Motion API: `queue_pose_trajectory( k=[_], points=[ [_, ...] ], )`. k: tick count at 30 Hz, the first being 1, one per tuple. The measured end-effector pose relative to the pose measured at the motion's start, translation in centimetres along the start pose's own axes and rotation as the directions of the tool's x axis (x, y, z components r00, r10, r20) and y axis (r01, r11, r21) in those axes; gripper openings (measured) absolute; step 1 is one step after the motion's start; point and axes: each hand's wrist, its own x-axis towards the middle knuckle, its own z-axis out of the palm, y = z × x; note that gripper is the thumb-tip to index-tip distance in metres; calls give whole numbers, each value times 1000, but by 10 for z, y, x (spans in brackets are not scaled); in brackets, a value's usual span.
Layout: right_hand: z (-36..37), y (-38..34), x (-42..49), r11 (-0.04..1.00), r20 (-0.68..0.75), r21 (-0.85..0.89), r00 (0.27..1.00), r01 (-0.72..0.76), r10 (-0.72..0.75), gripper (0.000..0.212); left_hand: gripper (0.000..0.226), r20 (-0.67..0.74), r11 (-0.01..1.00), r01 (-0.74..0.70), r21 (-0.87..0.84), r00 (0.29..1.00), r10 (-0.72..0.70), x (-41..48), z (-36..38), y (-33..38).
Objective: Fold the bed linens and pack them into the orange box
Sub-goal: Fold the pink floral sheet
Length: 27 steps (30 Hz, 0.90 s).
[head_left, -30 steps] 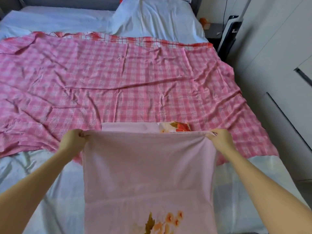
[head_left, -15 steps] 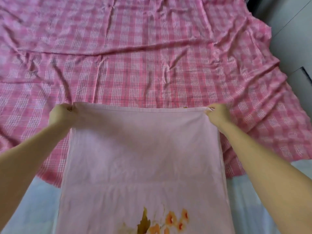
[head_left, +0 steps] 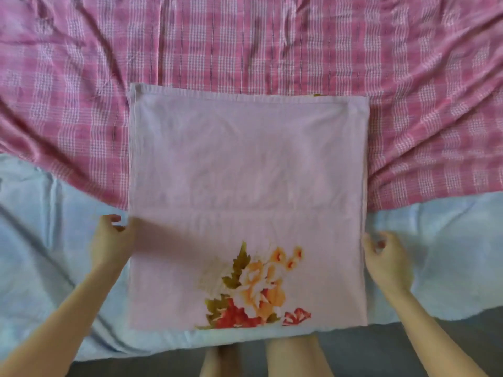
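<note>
A pale pink linen (head_left: pixel 245 164) with an orange and red flower print near its front edge lies flat and folded on the bed, its far half over the pink checked sheet (head_left: pixel 272 42). My left hand (head_left: pixel 110 244) is at the linen's left edge, thumb and fingers apart and blurred, holding nothing that I can make out. At the right edge, my right hand (head_left: pixel 385 258) has its fingers curled close to the hem; whether it pinches the cloth is unclear. The orange box is out of view.
The pink checked sheet is spread wrinkled across the far part of the bed. A light blue bed sheet (head_left: pixel 449 254) covers the near part, ending at the bed's front edge. My legs (head_left: pixel 291 357) and a dark floor show below that edge.
Both hands let go of the linen's far corners, laid it flat on the bed and drew back to its side edges. The view tilted down.
</note>
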Motion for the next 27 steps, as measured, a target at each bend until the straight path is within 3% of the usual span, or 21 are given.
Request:
queue_pose_trajectory(
  k=[3,6,8,11,15,17,20,23,25,27],
  points=[
    [8,49,-48,986,235,-31,958,-161,164,34,35,122,992,58,107,990,-71,-36,2,-49],
    [13,66,-79,974,382,0,900,-227,210,28,49,227,984,106,142,964,-137,-69,0,-75],
    [14,64,-90,937,465,119,852,-329,240,21,54,308,978,144,151,933,-185,-85,-2,-84],
    [6,56,-96,816,521,281,795,-505,312,11,31,387,971,223,92,890,-241,-94,-11,-95],
    [-21,44,-93,739,518,353,778,-574,356,11,12,399,946,295,-134,890,-221,-96,-29,-94],
    [-41,30,-86,657,517,453,778,-603,358,16,6,376,893,328,-307,904,-203,-96,-45,-78],
    [-71,0,-70,514,530,593,781,-620,331,16,18,382,741,367,-562,910,-161,-86,-69,-45],
    [-95,-39,-43,411,563,667,781,-622,270,19,19,450,612,407,-678,888,-93,-71,-88,5],
    [-107,-70,-19,370,556,708,798,-601,232,30,38,476,518,443,-731,876,-77,-53,-93,43],
    [-113,-99,7,349,539,740,817,-575,205,54,61,484,461,456,-761,873,-64,-28,-94,77]
  ],
)
